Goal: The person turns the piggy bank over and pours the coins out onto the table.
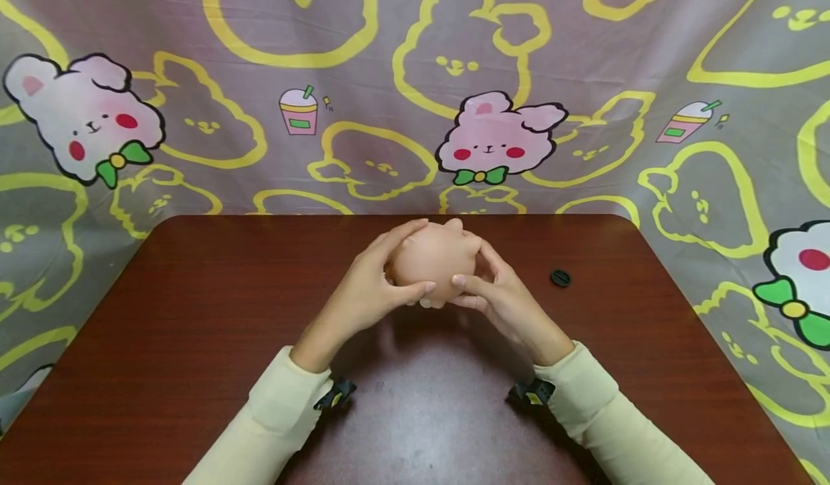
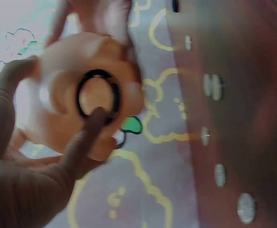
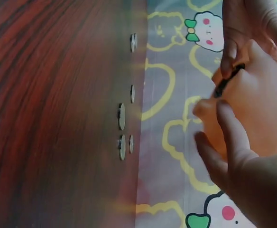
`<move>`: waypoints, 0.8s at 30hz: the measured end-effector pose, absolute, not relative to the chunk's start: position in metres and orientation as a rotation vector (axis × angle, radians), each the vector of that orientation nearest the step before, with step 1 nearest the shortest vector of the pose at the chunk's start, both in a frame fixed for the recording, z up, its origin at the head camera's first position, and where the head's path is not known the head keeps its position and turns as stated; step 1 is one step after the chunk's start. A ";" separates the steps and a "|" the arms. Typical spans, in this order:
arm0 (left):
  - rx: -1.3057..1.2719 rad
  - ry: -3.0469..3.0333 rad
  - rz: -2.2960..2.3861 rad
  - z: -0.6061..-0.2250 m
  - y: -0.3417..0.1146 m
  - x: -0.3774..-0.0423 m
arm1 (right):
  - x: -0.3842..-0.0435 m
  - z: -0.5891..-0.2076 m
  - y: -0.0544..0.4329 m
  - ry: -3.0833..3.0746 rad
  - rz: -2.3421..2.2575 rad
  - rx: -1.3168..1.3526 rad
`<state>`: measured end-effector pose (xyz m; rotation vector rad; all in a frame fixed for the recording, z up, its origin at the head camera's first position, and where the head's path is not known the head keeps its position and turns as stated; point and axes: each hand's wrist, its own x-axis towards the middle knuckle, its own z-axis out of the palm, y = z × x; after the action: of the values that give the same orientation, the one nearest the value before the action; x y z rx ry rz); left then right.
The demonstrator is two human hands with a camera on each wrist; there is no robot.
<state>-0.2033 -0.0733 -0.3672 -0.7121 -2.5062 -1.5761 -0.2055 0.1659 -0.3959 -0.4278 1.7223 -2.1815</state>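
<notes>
L grip (image 1: 368,277) + R grip (image 1: 507,299) both curled round smooth, roundish peach piggy bank (image 1: 433,260) w/ stubby nubs, betw. them above glossy wood-grain table (image 1: 194,312). Blk ring (image 2: 115,97) by L thumb. Rnd blk disc (image 1: 560,277) right of R grip; silvery coins (image 2: 246,208) below.

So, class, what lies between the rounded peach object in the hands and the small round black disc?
The head view shows the right hand, gripping the peach object, then bare reddish-brown tabletop up to the black disc.
</notes>
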 end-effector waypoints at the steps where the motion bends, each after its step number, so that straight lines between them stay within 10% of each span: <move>1: -0.696 -2.539 -1.551 -0.365 -0.073 -0.202 | -0.206 -0.396 0.166 1.699 -2.173 -0.418; 24: -0.843 -2.592 -1.480 -0.357 -0.086 -0.204 | -0.200 -0.384 0.158 2.177 -1.929 -0.512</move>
<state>-0.2044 -0.0858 -0.3573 -0.8428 -2.5924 -1.4800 -0.2003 0.1576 -0.3842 -0.5120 2.1767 -1.9288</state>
